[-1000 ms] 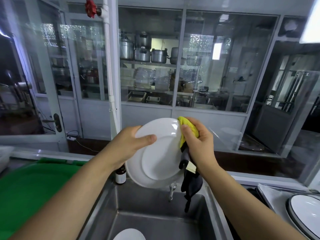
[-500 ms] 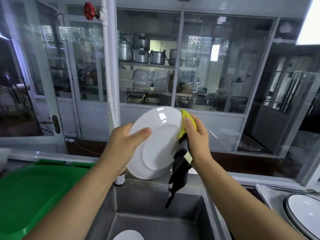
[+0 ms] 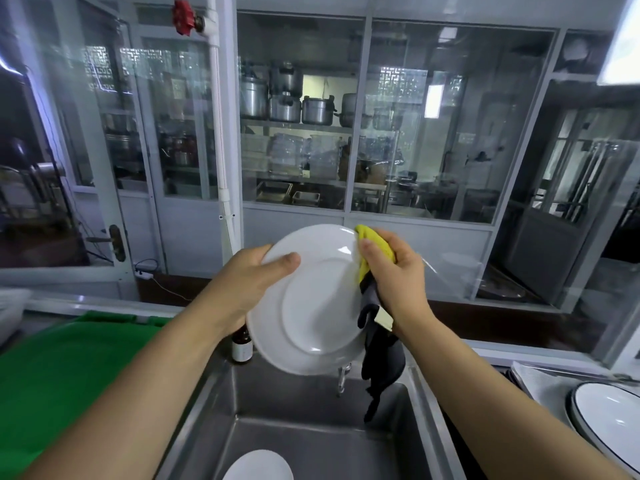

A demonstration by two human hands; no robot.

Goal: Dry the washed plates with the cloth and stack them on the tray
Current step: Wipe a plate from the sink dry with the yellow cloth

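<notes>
Three plates are in view: one white plate (image 3: 311,303) at frame centre, one white plate (image 3: 258,465) at the bottom edge in the single sink (image 3: 311,407), and one dark-rimmed plate (image 3: 609,420) at the lower right. There are two hands, the left hand (image 3: 249,282) and right hand (image 3: 398,271), one cloth (image 3: 375,306), one small brown bottle (image 3: 241,346) and one green tray (image 3: 69,368) at the lower left. One red valve handle (image 3: 183,18) sits at the upper left.

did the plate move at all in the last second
Yes. The plate rose a little and tilted, judged against the sink; its lower edge now sits higher above the tap.
</notes>
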